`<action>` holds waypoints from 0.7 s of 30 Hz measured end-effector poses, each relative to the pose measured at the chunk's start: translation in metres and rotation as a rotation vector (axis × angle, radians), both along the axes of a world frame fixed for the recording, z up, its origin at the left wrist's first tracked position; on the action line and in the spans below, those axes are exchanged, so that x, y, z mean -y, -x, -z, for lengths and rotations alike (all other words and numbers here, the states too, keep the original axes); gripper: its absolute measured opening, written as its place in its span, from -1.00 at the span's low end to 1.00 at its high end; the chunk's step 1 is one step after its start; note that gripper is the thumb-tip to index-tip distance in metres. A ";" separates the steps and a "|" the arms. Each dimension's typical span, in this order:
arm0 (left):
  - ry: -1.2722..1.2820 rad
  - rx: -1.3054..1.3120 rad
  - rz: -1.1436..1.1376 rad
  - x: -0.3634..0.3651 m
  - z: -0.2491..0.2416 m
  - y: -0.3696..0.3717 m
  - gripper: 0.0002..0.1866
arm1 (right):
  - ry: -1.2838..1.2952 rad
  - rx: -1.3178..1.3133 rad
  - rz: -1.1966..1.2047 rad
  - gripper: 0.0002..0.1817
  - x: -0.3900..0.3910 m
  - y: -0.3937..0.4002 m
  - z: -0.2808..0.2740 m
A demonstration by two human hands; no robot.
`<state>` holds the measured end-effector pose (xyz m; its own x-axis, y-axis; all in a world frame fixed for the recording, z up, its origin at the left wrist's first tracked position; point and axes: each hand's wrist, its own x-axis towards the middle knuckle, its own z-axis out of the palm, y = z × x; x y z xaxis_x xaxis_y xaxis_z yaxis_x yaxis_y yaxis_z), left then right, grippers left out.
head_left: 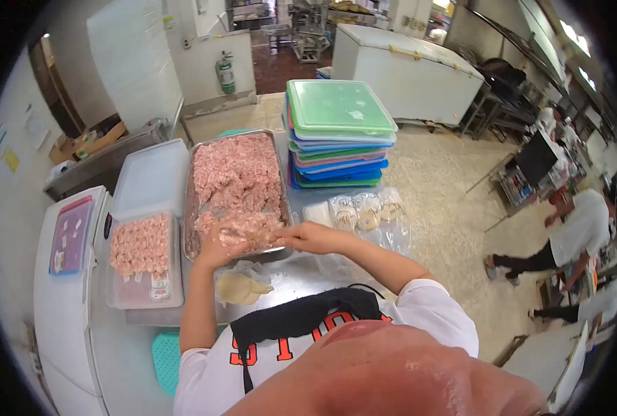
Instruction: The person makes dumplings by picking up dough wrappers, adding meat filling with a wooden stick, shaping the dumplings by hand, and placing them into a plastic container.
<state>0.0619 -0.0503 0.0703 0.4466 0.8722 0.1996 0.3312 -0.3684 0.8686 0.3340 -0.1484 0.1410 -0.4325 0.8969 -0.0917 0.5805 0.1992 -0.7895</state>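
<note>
A deep metal tray (pixel 286 201) of pink ground meat (pixel 235 166) lies in front of me. Over its near edge, my left hand (pixel 218 248) is curled against the meat; what sits in its fingers blends with the filling. My right hand (pixel 319 238) is closed at the tray's near right corner, fingertips pointing left, around something too small to name. Just below the tray rests a stack of pale round dough wrappers (pixel 239 288) on plastic. To the left, a clear plastic container (pixel 118 295) holds rows of meat dumplings (pixel 140 244).
A tall stack of colored plastic lids (pixel 339 132) stands right of the tray. Bagged wrappers (pixel 368 213) lie in front of it. An empty-looking translucent container (pixel 150 177) is at left. A white chest freezer (pixel 405 73) stands behind; another person (pixel 575 229) is at far right.
</note>
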 end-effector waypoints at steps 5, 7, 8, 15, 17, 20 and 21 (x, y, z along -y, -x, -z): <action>-0.176 -0.150 0.084 0.002 -0.010 0.010 -0.60 | -0.072 -0.031 -0.161 -0.57 -0.048 0.000 0.059; 0.172 0.023 -0.102 0.010 -0.025 0.006 -0.70 | -0.300 -0.001 -0.161 -0.62 -0.058 0.000 0.051; 0.172 0.011 -0.101 0.004 -0.011 0.010 -0.70 | -0.301 -0.013 -0.158 -0.62 -0.048 0.007 0.032; 0.256 0.001 -0.180 -0.026 0.047 0.034 -0.58 | -0.427 0.506 0.064 -0.67 -0.081 0.018 0.096; 0.154 0.025 -0.200 -0.029 0.047 0.033 -0.37 | -0.327 0.537 0.116 -0.67 -0.078 0.004 0.082; 0.335 0.129 0.016 -0.004 -0.029 0.034 -0.36 | -0.150 0.382 0.195 -0.65 -0.054 0.000 0.046; 0.347 0.128 0.003 -0.007 -0.027 0.037 -0.36 | -0.091 0.201 0.238 -0.64 -0.049 0.004 0.040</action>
